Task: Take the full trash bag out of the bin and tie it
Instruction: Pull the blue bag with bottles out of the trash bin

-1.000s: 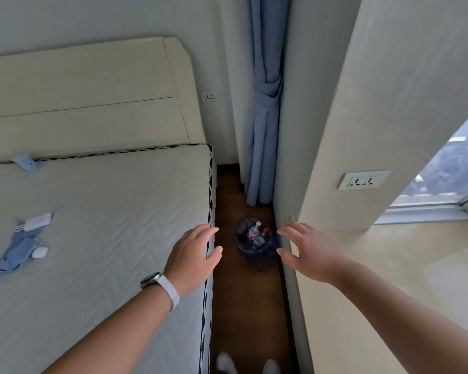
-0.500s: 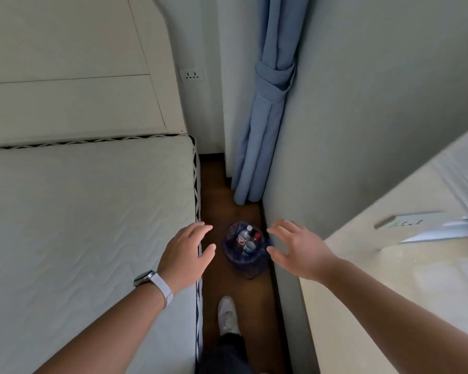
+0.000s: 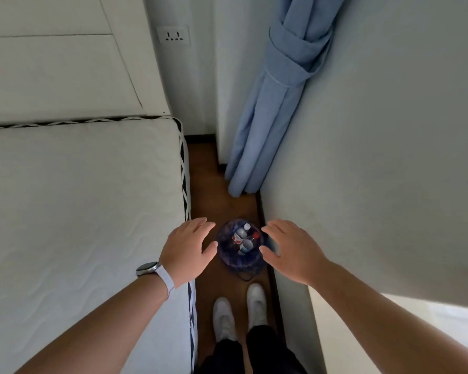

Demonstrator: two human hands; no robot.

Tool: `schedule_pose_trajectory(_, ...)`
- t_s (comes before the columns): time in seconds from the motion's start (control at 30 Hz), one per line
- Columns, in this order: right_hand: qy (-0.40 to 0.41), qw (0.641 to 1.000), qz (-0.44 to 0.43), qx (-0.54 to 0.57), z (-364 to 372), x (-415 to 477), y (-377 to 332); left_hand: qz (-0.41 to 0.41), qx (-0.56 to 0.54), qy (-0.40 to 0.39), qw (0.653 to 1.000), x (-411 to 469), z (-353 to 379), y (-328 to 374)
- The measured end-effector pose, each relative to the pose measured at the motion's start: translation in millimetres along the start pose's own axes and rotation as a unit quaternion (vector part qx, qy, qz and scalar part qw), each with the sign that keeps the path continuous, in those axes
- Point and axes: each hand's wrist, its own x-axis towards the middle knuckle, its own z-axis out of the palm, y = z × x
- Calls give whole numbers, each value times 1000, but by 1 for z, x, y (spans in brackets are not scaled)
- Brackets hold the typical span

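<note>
Both hands are now closer to the bin than a second ago, and the person stands right before it. Left hand (image 3: 188,248) and right hand (image 3: 290,248) are spread wide and hold nothing, one at each side of the bin (image 3: 239,245). It stands on the floor strip (image 3: 214,190) between mattress (image 3: 87,201) and wall (image 3: 376,157), with the dark bag (image 3: 227,251) of bottles (image 3: 241,234) inside. I judge this the reaching step; next, grip the bag's rim.
</note>
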Motion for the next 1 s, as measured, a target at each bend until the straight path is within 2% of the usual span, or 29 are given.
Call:
schedule_pose_trajectory(0.17,-39,998,34,43,90,46,36,-24,12,-44,999,57,72,-25)
schedule_pose_trajectory(0.4,-38,964,206,165,245,107,102,-44,-10,-105,993,141,217,-72)
schedule_pose_trajectory(0.57,-11,864,358,355,369,127,141,-137,-82,-138,978,195,322,-106)
schedule_pose_trajectory(0.7,35,818,399,413,424,138,169,-193,-131,-134,963,230,378,-126)
schedule_pose_trajectory(0.8,81,776,446,437,456,150,191,-199,-132,-121,963,255,407,-132)
schedule_pose_trajectory(0.87,106,736,487,458,474,152,204,-205,-147,-116,961,272,425,-134)
schedule_pose_trajectory(1.0,109,685,510,508,504,155,215,-201,-141,-116,962,288,453,-150)
